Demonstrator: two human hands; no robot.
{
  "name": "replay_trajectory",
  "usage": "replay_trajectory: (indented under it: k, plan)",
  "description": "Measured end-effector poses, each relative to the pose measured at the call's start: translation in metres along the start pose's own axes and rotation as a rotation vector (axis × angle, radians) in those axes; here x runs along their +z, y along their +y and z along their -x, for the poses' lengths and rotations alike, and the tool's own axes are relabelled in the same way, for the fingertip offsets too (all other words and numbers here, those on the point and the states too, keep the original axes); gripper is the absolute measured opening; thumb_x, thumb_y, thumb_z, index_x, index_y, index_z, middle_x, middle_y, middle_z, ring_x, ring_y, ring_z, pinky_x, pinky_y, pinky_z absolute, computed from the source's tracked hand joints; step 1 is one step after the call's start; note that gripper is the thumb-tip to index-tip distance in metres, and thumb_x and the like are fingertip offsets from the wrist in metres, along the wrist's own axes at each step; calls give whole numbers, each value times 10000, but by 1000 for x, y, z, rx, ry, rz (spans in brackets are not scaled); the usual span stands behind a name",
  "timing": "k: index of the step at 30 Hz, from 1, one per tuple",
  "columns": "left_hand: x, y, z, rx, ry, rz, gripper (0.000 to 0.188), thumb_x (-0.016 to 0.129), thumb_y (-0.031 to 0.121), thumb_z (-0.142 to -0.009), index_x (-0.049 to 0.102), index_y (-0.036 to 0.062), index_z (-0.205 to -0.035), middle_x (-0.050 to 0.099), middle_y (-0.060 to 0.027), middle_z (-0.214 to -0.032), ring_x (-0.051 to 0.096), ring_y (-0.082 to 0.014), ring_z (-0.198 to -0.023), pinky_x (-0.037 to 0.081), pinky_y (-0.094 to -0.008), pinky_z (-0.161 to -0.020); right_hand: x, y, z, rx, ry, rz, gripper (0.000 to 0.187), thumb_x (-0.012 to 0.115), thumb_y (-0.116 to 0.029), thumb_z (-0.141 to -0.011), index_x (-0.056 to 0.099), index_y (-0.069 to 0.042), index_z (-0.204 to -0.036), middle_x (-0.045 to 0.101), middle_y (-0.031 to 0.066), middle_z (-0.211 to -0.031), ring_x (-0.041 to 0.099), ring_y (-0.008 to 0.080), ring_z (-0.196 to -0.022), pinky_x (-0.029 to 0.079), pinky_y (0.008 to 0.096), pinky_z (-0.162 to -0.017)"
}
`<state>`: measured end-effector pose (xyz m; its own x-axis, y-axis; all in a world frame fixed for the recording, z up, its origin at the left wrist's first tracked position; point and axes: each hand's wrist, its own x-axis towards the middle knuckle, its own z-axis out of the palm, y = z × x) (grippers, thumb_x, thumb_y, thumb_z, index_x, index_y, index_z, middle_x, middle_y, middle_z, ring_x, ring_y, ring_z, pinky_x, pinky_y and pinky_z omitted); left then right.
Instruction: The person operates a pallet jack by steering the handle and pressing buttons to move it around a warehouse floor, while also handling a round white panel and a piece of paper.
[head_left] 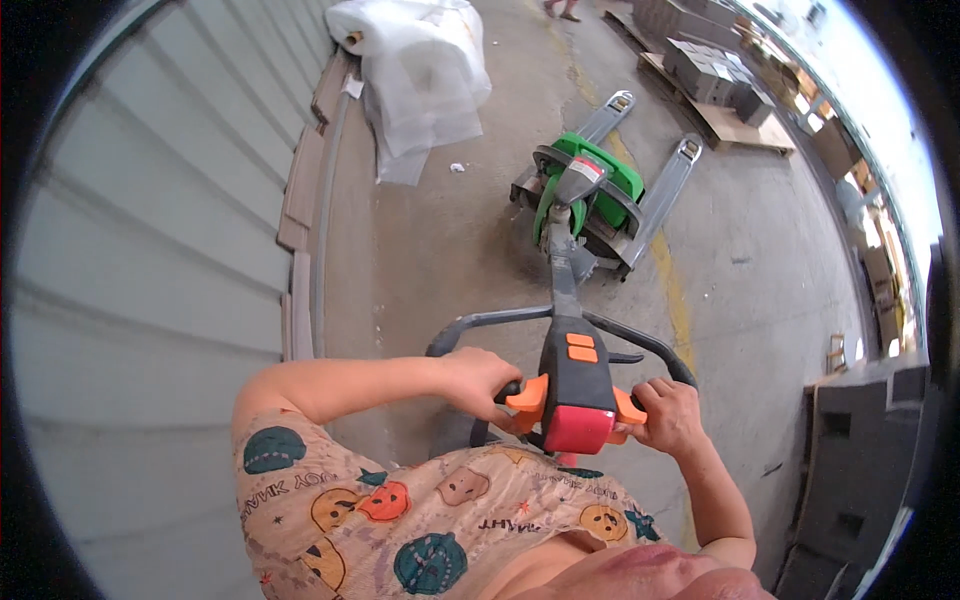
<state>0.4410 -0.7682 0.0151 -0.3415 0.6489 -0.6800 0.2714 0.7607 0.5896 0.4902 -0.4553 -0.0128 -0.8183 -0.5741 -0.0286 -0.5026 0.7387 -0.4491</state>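
Observation:
A green electric pallet truck [590,195] stands on the concrete floor ahead of me, its two grey forks pointing away. Its long tiller runs back to a grey loop handle [560,330] with a black control head, orange buttons and a red end pad. My left hand [478,382] is closed around the left grip beside the orange paddle. My right hand [668,415] is closed around the right grip, with its thumb by the other orange paddle.
A pale corrugated wall [150,250] runs along my left with flat boards leaning at its foot. White plastic wrap [420,70] is heaped ahead left. A wooden pallet with grey boxes [715,90] lies ahead right. Dark stacked pallets [860,450] stand close on my right.

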Motion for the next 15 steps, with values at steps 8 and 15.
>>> replay_trajectory:
  k: [8,15]
  plan:
    - [21,-159,71,50,194,187,599,584,594,-780,558,31,-983,624,-211,-827,606,-388,-809,460,-432,-693,92,-53,-143,-189,204,30,558,578,-623,-751,524,-76,-652,478,77,-579,519,287,-535,400,385,-492]
    - [-31,-139,110,67,183,130,624,306,607,-919,523,23,-942,614,-218,-788,588,-415,-787,456,-460,-711,13,-55,-206,-286,144,-60,547,500,-578,-834,523,-66,-644,478,88,-559,506,293,-515,386,380,-484]
